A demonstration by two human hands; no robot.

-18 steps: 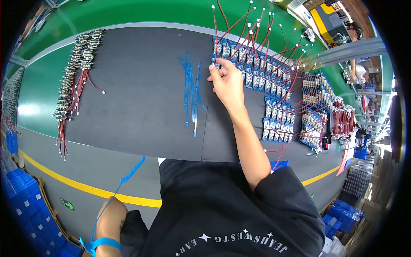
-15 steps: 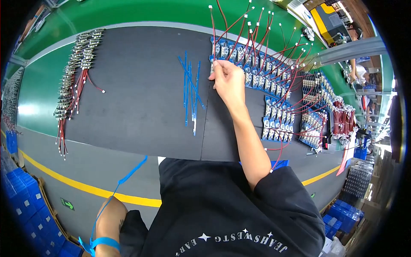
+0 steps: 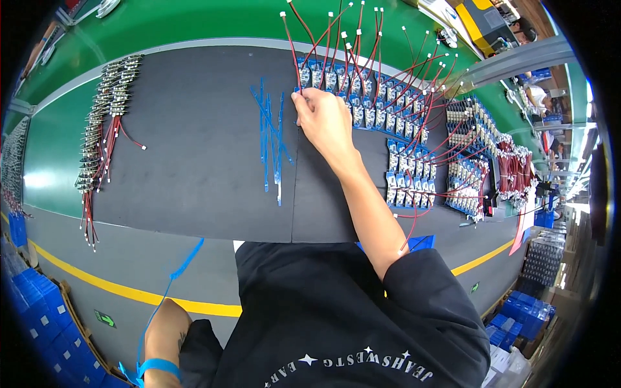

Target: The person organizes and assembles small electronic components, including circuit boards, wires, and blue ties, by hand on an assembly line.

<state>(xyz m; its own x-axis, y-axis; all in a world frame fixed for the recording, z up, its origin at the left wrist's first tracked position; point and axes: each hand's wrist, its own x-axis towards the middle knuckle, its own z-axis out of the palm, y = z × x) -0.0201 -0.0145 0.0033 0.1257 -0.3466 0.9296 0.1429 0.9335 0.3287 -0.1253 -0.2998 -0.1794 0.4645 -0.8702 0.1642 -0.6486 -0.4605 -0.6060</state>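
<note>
R hand (image 3: 328,123): fingers curled, thumb + index tips nearly tog. at L end of blue/wht PCB rows (image 3: 370,116); grip hidden, can't tell | rows run to approx. 3 o'clk, red wires (image 3: 290,46) to 12 | blue strips (image 3: 279,143) nr, 8 | 2nd PCB block (image 3: 411,155), 4 | other PCB stack (image 3: 119,87), 9, far side of blk mat (image 3: 200,129)

Set on the person's head as the left of a pair, the fisheye camera looks steeply down past the black shirt (image 3: 323,294) to the dark worktop (image 3: 200,142), fairly near the right hand (image 3: 323,119), taking in green floor (image 3: 213,22) beyond and grey floor (image 3: 217,275) on the person's side.
</note>
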